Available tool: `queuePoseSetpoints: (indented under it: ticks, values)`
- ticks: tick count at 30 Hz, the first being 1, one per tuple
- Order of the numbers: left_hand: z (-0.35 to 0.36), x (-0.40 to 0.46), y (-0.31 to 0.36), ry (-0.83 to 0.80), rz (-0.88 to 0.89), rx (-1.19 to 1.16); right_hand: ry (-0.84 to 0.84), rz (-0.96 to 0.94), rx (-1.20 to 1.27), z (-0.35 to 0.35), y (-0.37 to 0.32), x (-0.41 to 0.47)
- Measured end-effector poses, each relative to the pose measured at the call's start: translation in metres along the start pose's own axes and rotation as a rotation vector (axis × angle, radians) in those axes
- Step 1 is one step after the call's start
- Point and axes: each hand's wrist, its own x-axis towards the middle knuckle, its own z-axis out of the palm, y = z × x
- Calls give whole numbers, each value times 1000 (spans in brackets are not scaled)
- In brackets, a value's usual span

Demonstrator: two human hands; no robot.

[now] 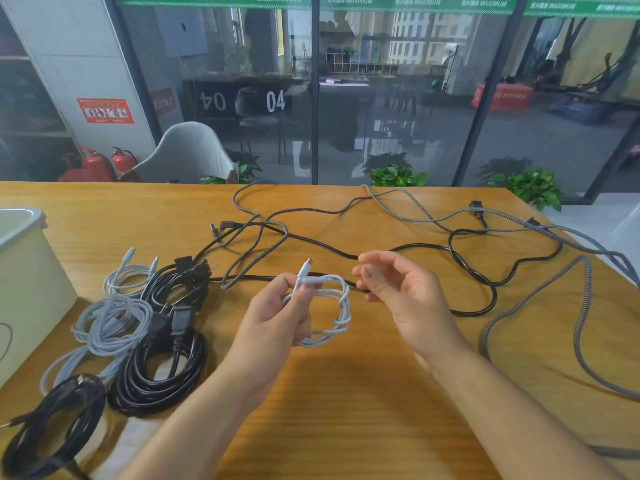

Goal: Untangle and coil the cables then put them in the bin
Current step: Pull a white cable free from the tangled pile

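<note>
I'm holding a small white USB cable point(325, 311) coiled in my left hand point(273, 317), thumb pinching the loops just below the plug that is sticking up. My right hand point(398, 289) is hovering beside it, fingers loosely curled, holding nothing. I'm judging the trick now is keeping the loops even and tucking that loose plug end in, so the coil isn't springing apart. It's thin, glossy, in several tidy rings above the bench point(346, 393). The pale bin point(31, 282) is sitting far left.
</note>
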Motion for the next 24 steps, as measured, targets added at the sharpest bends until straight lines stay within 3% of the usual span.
queuePoseSetpoints:
  ticks: [8, 15, 24]
  values:
    - [-2, 1, 2, -19, 15, -100, -227, 22, -55, 14, 15, -9]
    - [-2, 2, 6, -30, 13, -152, -103, 59, 48, 9, 20, -4]
    - [-4, 0, 9, 46, 71, 232, -116, 73, 4, 10, 22, -4]
